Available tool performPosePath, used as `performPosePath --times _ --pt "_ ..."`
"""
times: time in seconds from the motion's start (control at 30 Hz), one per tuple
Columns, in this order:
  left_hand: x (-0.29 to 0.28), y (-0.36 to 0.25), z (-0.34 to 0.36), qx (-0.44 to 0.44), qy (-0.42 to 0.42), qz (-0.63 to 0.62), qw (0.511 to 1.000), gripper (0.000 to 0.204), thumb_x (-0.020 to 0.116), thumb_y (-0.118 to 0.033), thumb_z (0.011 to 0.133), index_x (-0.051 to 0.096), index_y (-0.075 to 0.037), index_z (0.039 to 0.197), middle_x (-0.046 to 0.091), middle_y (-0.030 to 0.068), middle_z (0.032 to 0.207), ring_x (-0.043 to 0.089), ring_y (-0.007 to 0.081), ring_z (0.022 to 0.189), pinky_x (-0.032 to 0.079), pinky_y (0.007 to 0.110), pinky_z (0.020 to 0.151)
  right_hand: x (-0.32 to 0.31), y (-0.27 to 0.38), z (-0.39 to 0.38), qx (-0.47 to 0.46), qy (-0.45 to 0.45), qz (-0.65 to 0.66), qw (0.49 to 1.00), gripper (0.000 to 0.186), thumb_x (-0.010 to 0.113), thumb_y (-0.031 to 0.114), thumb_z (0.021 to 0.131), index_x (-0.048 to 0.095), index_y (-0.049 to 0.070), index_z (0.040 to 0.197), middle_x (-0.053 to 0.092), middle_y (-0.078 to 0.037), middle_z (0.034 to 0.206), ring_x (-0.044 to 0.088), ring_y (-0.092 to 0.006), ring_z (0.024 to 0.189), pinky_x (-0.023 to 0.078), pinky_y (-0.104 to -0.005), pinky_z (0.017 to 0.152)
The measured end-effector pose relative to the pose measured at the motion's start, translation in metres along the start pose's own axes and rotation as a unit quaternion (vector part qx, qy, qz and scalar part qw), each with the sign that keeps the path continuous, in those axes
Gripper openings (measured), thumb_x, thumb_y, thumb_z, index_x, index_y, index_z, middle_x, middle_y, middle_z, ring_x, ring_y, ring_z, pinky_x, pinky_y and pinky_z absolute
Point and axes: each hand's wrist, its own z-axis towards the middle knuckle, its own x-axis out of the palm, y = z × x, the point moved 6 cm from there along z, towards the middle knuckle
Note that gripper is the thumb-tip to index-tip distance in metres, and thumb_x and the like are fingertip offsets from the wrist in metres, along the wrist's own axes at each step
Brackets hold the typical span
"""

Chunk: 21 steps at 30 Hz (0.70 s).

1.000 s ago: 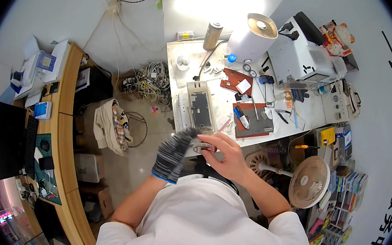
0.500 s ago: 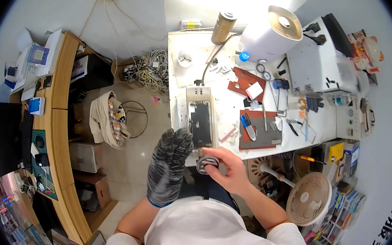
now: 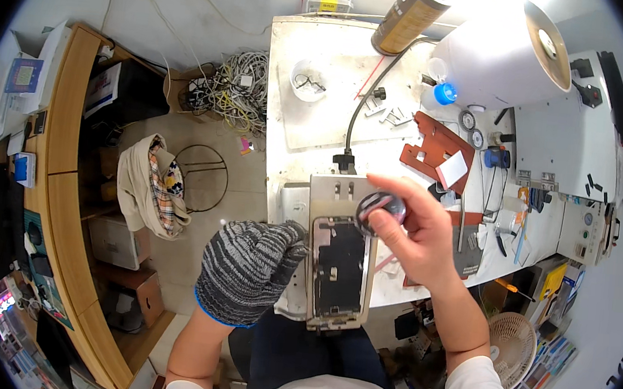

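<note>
A phone body with its dark inside showing lies on a long metal plate, which has a black cord plugged into its far end. My left hand, in a grey-and-black knitted glove with a blue cuff, is closed with its fingertips against the plate's left edge. What it holds, if anything, is hidden. My bare right hand pinches a small round dark suction-cup-like tool between thumb and fingers, over the plate's right edge near the phone's upper end. The tool's underside is hidden.
On the white table are a white cup, a spray can, a blue-capped bottle and reddish-brown mats. A large white cylinder stands far right. A fan is below the table's right side.
My view has come closer to the table. The gloved left hand has gone from flat fingers to curled ones at the plate's edge. My right hand has carried the round tool farther up along the plate.
</note>
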Motion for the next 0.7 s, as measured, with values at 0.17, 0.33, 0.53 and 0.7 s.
performPosePath --times 0.17,0.33,0.53,0.7 --pt "0.012 0.026 0.000 -0.021 0.016 -0.067 0.997 0.016 0.070 -0.010 0.076 0.065 -0.006 0.091 0.066 0.0076 0.080 0.062 0.0227 0.068 0.049 0.032 0.063 -0.006 -0.008 0.029 0.047 0.008 0.040 0.998 0.034 0.062 0.010 0.088 0.055 0.001 0.121 0.058 -0.001 0.089 0.055 -0.0046 0.077 0.048 -0.0183 0.065" --pt "-0.016 0.049 -0.030 -0.148 -0.098 -0.197 0.964 0.021 0.073 -0.009 0.077 0.064 -0.003 0.095 0.066 0.0095 0.091 0.061 0.0134 0.072 0.050 0.025 0.063 0.005 0.013 0.036 0.014 0.084 0.021 0.996 0.038 0.068 0.009 0.084 0.056 0.001 0.119 0.060 -0.003 0.091 0.056 -0.0066 0.075 0.046 -0.0192 0.067" --pt "-0.063 0.037 -0.027 -0.029 -0.176 0.049 0.983 0.022 0.071 -0.011 0.078 0.065 -0.005 0.099 0.066 0.0112 0.092 0.062 0.0189 0.080 0.050 0.031 0.074 0.016 0.060 0.045 -0.153 0.099 -0.029 0.983 0.047 0.077 0.006 0.071 0.057 -0.003 0.113 0.061 -0.010 0.103 0.058 -0.0135 0.090 0.046 -0.0252 0.079" --pt "-0.051 0.024 -0.023 -0.004 -0.111 0.176 0.978 0.019 0.069 -0.013 0.078 0.066 -0.008 0.096 0.066 0.0092 0.085 0.063 0.0245 0.084 0.047 0.035 0.083 0.011 0.055 0.046 -0.118 0.076 -0.086 0.986 0.043 0.071 -0.003 0.073 0.055 -0.005 0.113 0.060 -0.010 0.104 0.057 -0.0099 0.088 0.046 -0.0217 0.076"
